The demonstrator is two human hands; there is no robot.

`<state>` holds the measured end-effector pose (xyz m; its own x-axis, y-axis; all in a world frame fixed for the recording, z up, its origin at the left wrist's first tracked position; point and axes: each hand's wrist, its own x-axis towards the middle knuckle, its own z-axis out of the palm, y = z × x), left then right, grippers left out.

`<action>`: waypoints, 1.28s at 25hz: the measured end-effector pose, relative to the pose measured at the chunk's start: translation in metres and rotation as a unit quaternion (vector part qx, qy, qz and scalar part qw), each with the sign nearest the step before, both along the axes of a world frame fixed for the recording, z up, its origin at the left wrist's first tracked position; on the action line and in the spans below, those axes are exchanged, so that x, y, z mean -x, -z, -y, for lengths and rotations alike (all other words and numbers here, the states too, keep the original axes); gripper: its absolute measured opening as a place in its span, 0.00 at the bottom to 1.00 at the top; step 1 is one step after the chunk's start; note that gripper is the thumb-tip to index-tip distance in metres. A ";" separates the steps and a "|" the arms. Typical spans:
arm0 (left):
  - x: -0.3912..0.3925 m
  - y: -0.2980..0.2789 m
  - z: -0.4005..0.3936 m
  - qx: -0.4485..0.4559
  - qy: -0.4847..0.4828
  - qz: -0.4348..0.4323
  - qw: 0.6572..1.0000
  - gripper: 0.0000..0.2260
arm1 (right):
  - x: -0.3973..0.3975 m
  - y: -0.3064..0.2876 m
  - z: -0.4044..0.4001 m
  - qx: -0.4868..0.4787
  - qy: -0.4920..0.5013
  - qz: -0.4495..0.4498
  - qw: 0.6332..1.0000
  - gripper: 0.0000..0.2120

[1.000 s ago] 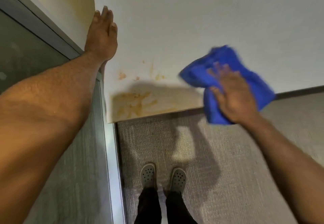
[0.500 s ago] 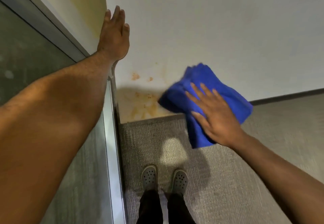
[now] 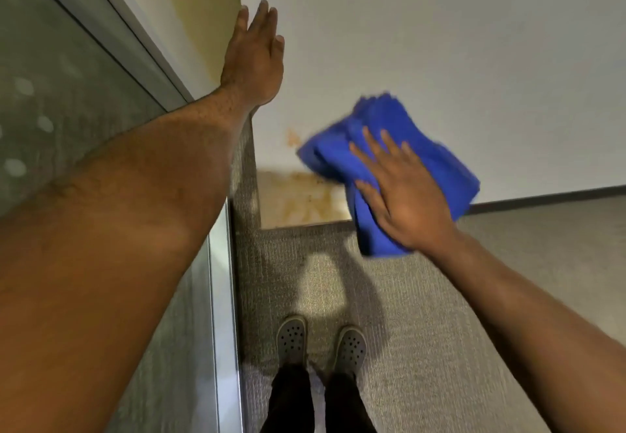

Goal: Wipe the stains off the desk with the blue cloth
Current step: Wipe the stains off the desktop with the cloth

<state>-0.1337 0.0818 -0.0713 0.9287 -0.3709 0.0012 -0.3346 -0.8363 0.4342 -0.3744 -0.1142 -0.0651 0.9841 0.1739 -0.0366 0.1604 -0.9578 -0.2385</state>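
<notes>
At 9 o'clock I see a glass partition point(image 3: 67, 101). At 11 o'clock my left hand point(image 3: 254, 56) lies flat, fingers extended and grasping nothing, on the white desk point(image 3: 423, 43) at its left edge. Orange-brown stains point(image 3: 298, 195) mark the near-left corner. At 3 o'clock from them, my right hand point(image 3: 406, 202) presses, fingers spread, on the blue cloth point(image 3: 342, 151), which overhangs the front edge. Grey shoes point(image 3: 291, 338) stand at 6 o'clock.

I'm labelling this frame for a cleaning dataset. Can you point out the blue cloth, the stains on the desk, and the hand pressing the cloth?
blue cloth point(image 3: 382, 128): head view, upper folded part.
stains point(image 3: 301, 197): head view, smeared patch near the desk corner.
right hand point(image 3: 406, 195): head view, back of the hand.
</notes>
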 end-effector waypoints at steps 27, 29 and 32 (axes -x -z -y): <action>-0.031 0.011 -0.016 -0.015 0.098 -0.031 0.995 0.25 | -0.034 -0.007 -0.077 -0.094 -0.062 -0.002 0.994 0.22; -0.028 0.009 -0.018 -0.030 0.097 -0.029 0.994 0.25 | 0.012 -0.011 -0.068 -0.141 -0.112 -0.030 0.983 0.21; -0.022 0.006 -0.019 -0.051 0.094 -0.030 0.994 0.24 | 0.003 -0.019 -0.029 -0.159 -0.076 -0.027 0.984 0.21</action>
